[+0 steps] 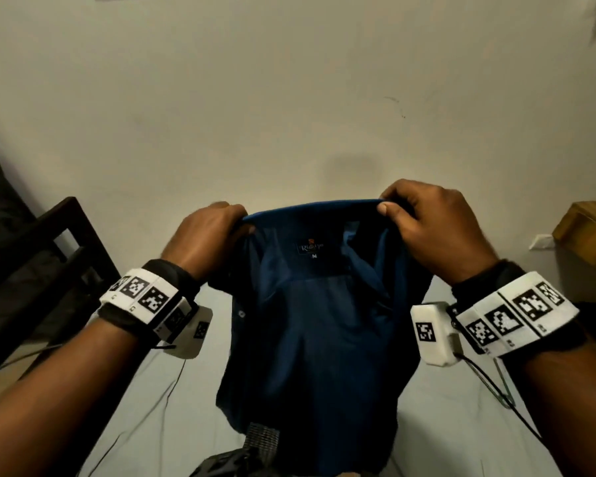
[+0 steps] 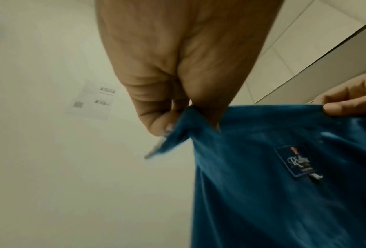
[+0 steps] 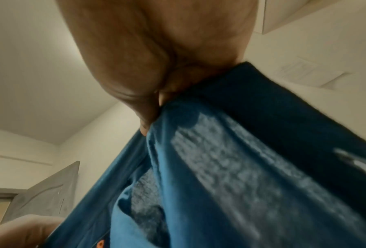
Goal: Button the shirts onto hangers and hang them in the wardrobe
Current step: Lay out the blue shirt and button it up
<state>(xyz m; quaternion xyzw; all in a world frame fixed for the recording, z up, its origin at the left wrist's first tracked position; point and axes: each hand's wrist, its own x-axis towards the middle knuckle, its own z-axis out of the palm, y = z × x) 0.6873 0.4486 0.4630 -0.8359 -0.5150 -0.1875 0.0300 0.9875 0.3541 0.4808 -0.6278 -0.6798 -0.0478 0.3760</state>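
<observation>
- At the bottom of the head view, nearest the body, the tail of the blue shirt (image 1: pixel 310 339) is seen hanging over a pale bed sheet (image 1: pixel 444 425), where a dark bundle of cloth (image 1: pixel 248 452) also lies; the hem is best kept lifted clear of it so nothing snags.
- At mid height, the shirt is held up in the air by its collar (image 1: pixel 310 206), inside facing the person, with the neck label (image 1: pixel 310 248) showing.
- The left end of the collar is pinched in the left hand (image 1: pixel 209 232), fingers curled tightly on the cloth; the right end is pinched between thumb and fingers of the right hand (image 1: pixel 424 222).
- The collar is best kept taut and level between both pinches, so the shoulders fall evenly and a hanger can be slid in; this is a judgement.
- No hanger is visible, and one buttonhole side cannot be told from the other.
- Beyond the hands, only a plain wall (image 1: pixel 289 98) is seen, with a dark bed frame (image 1: pixel 59 242) left and wooden furniture (image 1: pixel 589 228) right.
</observation>
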